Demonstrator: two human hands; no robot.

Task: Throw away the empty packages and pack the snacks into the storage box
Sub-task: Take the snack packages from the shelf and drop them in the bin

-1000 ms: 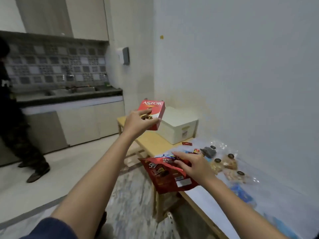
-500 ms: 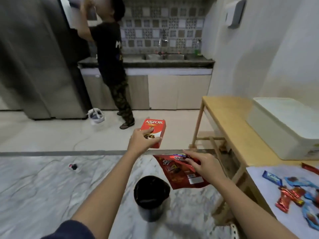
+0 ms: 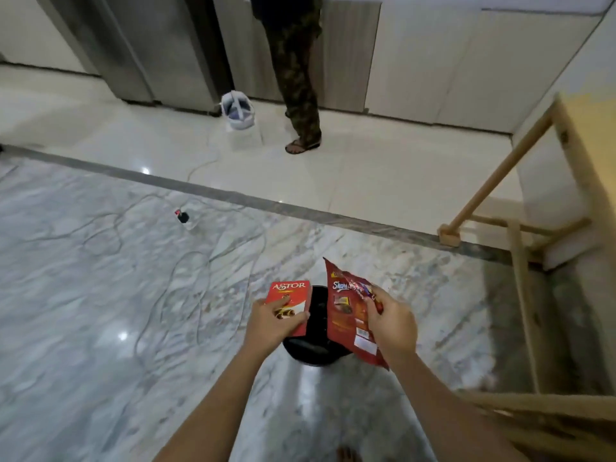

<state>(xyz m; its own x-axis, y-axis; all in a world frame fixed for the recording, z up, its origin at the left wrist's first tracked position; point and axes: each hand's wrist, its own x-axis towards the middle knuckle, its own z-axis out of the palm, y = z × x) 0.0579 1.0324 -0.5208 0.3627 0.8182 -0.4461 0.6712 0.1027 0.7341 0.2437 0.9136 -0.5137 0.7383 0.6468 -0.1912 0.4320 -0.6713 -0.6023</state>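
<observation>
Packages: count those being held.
2. Astor box in the left hand, red bag in the right hand, both above the bin. More could be hidden behind the bag.

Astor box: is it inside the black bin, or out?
Out. The left hand grips the Astor box above the black bin, by its rim; it has not dropped in.

Marble floor [image 3: 83,328], cream tiles [image 3: 366,175], steel fridge [image 3: 173,45], wood table [image 3: 580,155].
</observation>
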